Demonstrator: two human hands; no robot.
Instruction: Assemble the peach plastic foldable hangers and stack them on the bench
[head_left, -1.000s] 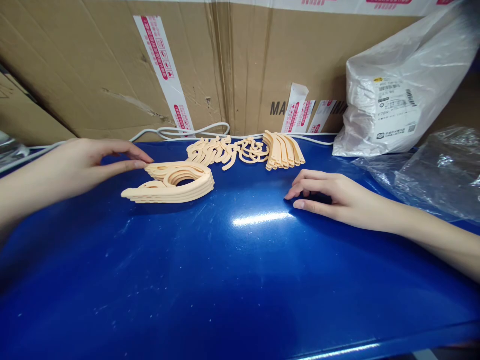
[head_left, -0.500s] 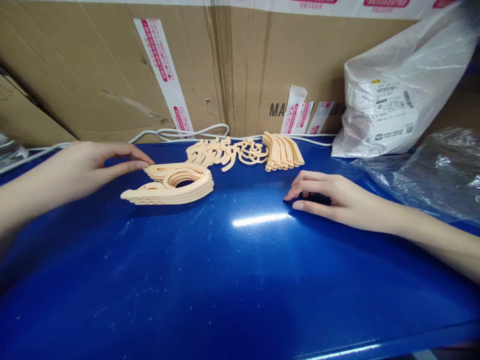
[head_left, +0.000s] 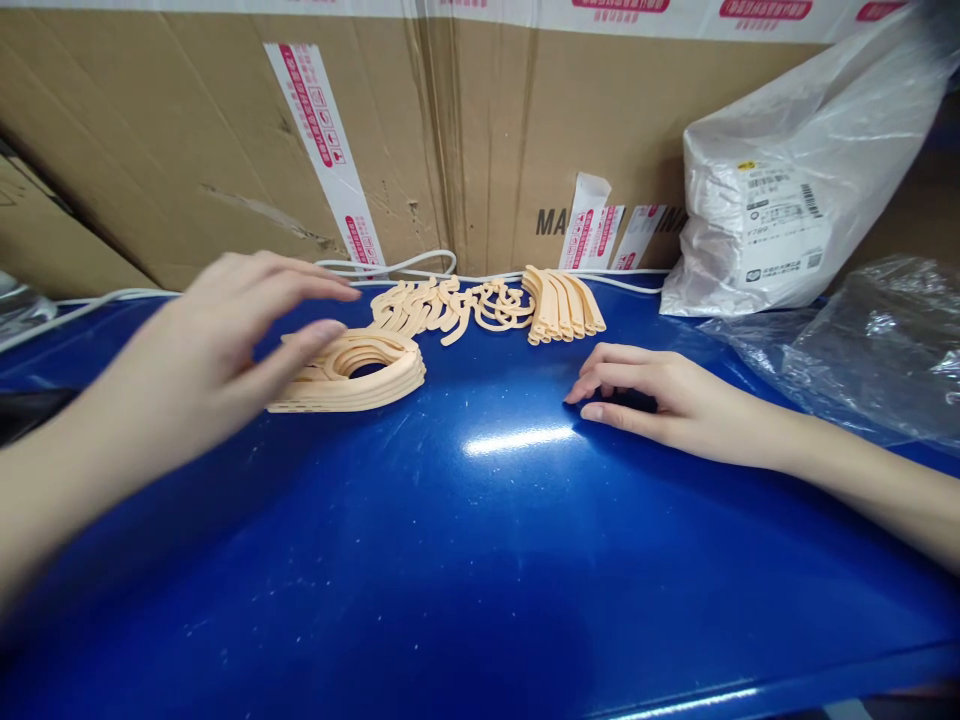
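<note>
My left hand (head_left: 240,335) hovers over the left end of a stack of cream plastic pieces (head_left: 375,388), thumb and fingers apart with nothing between them. Each piece is curved with a large round opening; the hand hides the stack's left end. Behind the stack lie several hook-shaped cream pieces (head_left: 420,305) and some thin curled ones (head_left: 501,305). To their right, a row of cream curved bars (head_left: 566,305) leans together. My right hand (head_left: 634,390) rests on the blue table (head_left: 480,560) in front of those bars, loosely bent, holding nothing.
Large cardboard boxes (head_left: 487,130) stand along the back edge, with a white cable (head_left: 405,265) running at their foot. At the right back are a white plastic bag (head_left: 720,230) with a label and a crumpled clear plastic sheet (head_left: 862,350).
My left hand has moved right and toward the camera, from the far left tip of the stack to over it, with the fingers spreading wider. My right hand stays in place.
</note>
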